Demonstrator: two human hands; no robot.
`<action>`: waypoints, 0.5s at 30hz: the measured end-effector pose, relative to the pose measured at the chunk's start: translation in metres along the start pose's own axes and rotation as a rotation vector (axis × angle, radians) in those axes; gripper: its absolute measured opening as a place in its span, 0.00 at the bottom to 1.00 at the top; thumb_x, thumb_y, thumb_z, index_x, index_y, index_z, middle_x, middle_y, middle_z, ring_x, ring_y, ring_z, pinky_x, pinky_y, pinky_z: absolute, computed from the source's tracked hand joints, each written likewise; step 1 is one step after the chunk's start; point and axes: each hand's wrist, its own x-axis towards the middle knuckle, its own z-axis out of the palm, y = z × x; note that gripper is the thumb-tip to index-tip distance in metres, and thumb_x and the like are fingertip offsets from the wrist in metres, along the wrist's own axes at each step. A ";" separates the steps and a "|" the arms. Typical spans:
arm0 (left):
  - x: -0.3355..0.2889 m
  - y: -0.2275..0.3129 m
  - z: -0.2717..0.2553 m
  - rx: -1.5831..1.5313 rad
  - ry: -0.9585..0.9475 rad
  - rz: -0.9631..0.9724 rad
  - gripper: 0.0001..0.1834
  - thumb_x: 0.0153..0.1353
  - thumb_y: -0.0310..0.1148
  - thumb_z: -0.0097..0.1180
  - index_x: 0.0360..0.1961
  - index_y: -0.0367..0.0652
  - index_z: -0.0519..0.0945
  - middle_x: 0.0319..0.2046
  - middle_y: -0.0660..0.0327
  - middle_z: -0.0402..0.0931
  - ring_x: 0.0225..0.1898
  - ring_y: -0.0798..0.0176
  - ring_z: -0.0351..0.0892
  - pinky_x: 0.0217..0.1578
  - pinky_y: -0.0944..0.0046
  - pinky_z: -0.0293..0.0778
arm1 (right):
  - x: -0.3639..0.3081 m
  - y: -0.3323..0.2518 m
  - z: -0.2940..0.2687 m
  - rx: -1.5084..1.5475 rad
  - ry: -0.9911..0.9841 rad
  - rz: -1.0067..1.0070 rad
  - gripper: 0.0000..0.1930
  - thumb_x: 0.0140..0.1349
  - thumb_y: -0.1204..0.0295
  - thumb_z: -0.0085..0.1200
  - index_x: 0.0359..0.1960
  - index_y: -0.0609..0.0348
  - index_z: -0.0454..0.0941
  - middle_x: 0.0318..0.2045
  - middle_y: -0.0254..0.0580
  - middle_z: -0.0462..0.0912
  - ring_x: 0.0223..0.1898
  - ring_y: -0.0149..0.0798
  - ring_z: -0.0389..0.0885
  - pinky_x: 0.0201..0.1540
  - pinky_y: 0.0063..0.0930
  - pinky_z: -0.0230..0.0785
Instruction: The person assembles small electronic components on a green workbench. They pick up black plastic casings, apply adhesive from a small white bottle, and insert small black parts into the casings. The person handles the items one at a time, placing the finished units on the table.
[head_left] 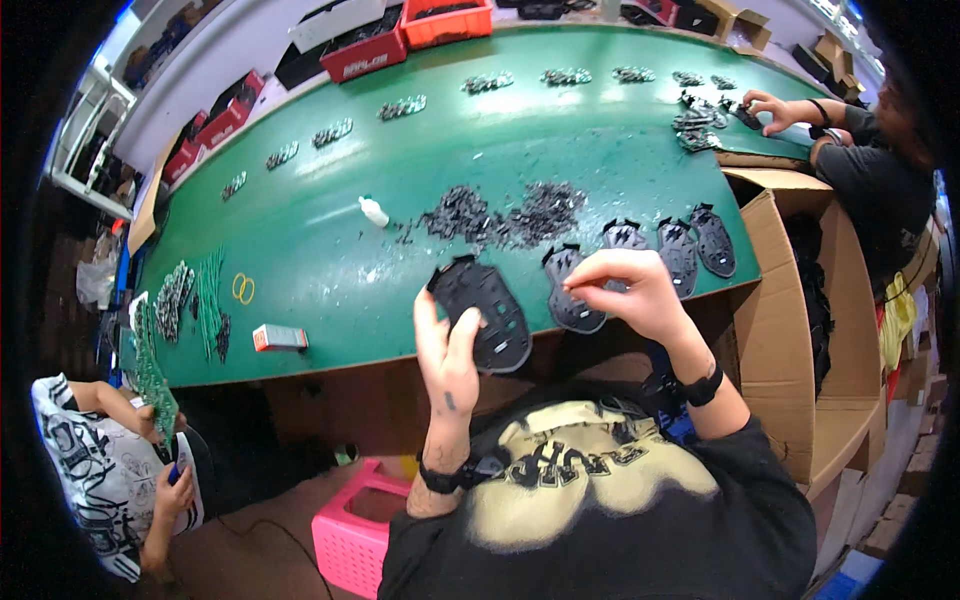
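One oval black plastic shell (497,318) is gripped by the left hand (447,368), thumb over its face, fingers at its left edge; farther right, the right hand (640,292) has pinched fingertips, any contents indiscernible.

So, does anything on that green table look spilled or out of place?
Only the small black pieces: they lie loose in heaps on the green table, with strays scattered around, which looks spilled next to the row of black shells. They may be left that way on purpose. I see no clear damage.
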 end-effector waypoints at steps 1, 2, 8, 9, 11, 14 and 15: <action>0.003 0.006 0.007 -0.034 -0.021 -0.025 0.26 0.63 0.24 0.48 0.62 0.34 0.59 0.46 0.58 0.73 0.40 0.71 0.74 0.43 0.70 0.72 | -0.004 -0.001 0.007 0.206 0.061 0.092 0.08 0.57 0.83 0.57 0.38 0.67 0.81 0.33 0.41 0.85 0.34 0.29 0.83 0.38 0.21 0.76; 0.005 0.011 0.012 -0.070 -0.041 -0.050 0.27 0.63 0.23 0.47 0.63 0.35 0.58 0.45 0.58 0.73 0.39 0.71 0.74 0.42 0.71 0.72 | -0.008 -0.005 0.013 0.323 0.094 0.160 0.07 0.57 0.83 0.57 0.38 0.68 0.81 0.33 0.42 0.85 0.35 0.30 0.83 0.39 0.21 0.76; 0.031 0.016 0.026 -0.083 -0.164 -0.092 0.27 0.63 0.24 0.47 0.63 0.34 0.57 0.48 0.55 0.73 0.44 0.69 0.76 0.45 0.68 0.74 | 0.005 -0.009 0.018 0.106 0.127 0.020 0.07 0.52 0.84 0.59 0.33 0.63 0.83 0.34 0.44 0.85 0.38 0.34 0.83 0.41 0.23 0.74; 0.039 0.019 0.029 -0.080 -0.182 -0.106 0.27 0.63 0.24 0.47 0.63 0.34 0.57 0.48 0.55 0.72 0.45 0.68 0.76 0.45 0.68 0.74 | 0.010 -0.007 0.016 0.114 0.132 0.012 0.07 0.50 0.84 0.60 0.32 0.63 0.83 0.34 0.43 0.84 0.38 0.34 0.82 0.41 0.23 0.73; 0.049 0.016 0.035 -0.026 -0.173 -0.118 0.27 0.64 0.24 0.47 0.63 0.33 0.56 0.50 0.53 0.71 0.48 0.65 0.75 0.48 0.66 0.73 | 0.017 -0.003 0.010 0.129 0.144 -0.003 0.08 0.48 0.85 0.60 0.31 0.61 0.83 0.34 0.42 0.82 0.39 0.33 0.80 0.40 0.23 0.72; 0.065 0.013 0.046 0.036 -0.209 -0.124 0.28 0.64 0.24 0.47 0.63 0.33 0.56 0.51 0.52 0.70 0.49 0.64 0.75 0.49 0.65 0.73 | 0.024 0.006 0.000 0.175 0.186 0.021 0.08 0.48 0.85 0.61 0.31 0.62 0.83 0.35 0.40 0.80 0.37 0.32 0.78 0.38 0.23 0.71; 0.069 0.013 0.052 0.014 -0.195 -0.141 0.28 0.63 0.24 0.48 0.63 0.33 0.56 0.52 0.52 0.70 0.49 0.64 0.75 0.49 0.65 0.72 | 0.024 0.010 -0.003 0.194 0.205 0.035 0.09 0.47 0.85 0.62 0.30 0.62 0.83 0.36 0.39 0.79 0.36 0.31 0.78 0.38 0.22 0.70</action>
